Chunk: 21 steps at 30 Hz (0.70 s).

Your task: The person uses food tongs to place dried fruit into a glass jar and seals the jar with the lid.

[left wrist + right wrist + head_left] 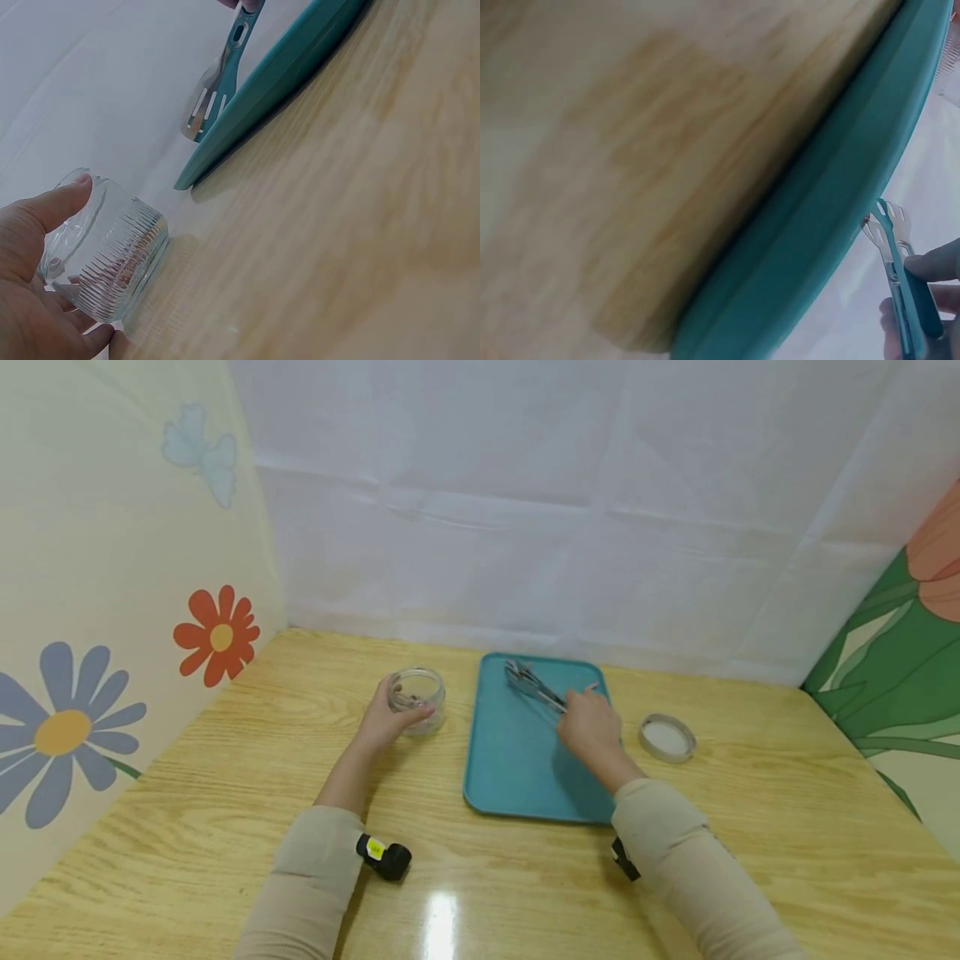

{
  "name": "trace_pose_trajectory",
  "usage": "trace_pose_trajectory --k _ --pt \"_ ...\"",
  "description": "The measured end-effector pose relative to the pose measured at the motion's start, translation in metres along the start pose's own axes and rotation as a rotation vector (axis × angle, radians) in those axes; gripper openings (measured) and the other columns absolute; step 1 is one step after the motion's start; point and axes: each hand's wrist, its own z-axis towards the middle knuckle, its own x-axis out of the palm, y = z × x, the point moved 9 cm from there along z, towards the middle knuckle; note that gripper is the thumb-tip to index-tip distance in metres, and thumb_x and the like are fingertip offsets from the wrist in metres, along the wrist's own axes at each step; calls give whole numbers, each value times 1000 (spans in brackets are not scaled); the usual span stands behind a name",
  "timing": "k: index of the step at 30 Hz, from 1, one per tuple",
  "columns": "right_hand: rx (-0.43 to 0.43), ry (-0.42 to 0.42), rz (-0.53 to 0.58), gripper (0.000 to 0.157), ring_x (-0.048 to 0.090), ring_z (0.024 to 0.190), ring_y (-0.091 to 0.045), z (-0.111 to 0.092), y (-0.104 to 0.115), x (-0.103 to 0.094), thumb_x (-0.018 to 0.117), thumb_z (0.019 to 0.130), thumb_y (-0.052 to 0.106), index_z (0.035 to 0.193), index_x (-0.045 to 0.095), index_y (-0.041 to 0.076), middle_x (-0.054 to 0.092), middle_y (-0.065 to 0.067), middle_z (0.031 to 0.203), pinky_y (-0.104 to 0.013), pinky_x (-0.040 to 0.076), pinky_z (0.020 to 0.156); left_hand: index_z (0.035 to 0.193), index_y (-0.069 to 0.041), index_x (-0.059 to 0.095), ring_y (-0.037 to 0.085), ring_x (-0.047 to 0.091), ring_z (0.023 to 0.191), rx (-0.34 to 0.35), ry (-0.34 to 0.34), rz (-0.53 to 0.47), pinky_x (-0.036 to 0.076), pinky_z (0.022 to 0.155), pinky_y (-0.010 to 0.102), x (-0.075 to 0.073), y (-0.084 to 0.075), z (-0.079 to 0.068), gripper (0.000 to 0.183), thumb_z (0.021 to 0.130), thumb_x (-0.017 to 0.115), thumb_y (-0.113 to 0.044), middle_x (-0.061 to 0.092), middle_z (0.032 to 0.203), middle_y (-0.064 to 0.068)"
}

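Note:
My left hand point(381, 723) grips a clear glass jar point(429, 692) standing on the table left of the tray, thumb on the near side. In the left wrist view, the ribbed jar point(124, 255) shows small reddish-brown bits in its lower part; its mouth is uncovered. My right hand point(591, 727) holds a pair of metal tongs point(534, 687) over the teal tray point(510, 768), their heads pointing to the tray's far left corner. Slots run through the tongs' heads point(206, 109). Seen from the right wrist, thumb and fingers pinch the tongs' arms point(907, 300), and the tips stand slightly apart.
A round pale lid point(667, 737) lies on the wooden table point(225, 827) right of the tray. Behind the table hangs a white cloth point(450, 527). Flower-printed panels point(97, 568) stand at the sides. Each wrist wears a small black camera point(386, 857).

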Motion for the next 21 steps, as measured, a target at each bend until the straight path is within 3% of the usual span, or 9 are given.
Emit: trace_pose_trajectory --k 2,9,18,21 --pt "-4 3 1 21 51 82 -29 0 -1 1 49 83 10 101 58 7 54 -11 92 -43 44 60 138 -7 4 36 24 120 1 1 0 27 94 44 0 0 0 81 81 61 -12 10 138 20" --pt "9 12 11 23 52 84 -28 -1 -6 1 48 82 8 103 58 8 56 -11 93 -43 44 57 139 -13 3 32 28 119 19 -2 17 30 92 42 -4 23 18 89 78 66 -23 10 140 15" --pt "-9 8 28 27 54 78 -28 -6 -11 -3 51 80 7 106 57 9 57 -12 90 -40 43 52 139 -13 3 33 22 122 16 -7 34 28 93 43 -5 22 17 90 77 66 -26 10 140 15" --pt "-6 12 19 40 54 74 -27 -7 -15 -5 51 80 8 120 48 6 58 -11 89 -38 41 47 139 -12 3 33 24 121 18 -6 31 29 93 42 -5 22 17 91 76 67 -25 10 140 16"
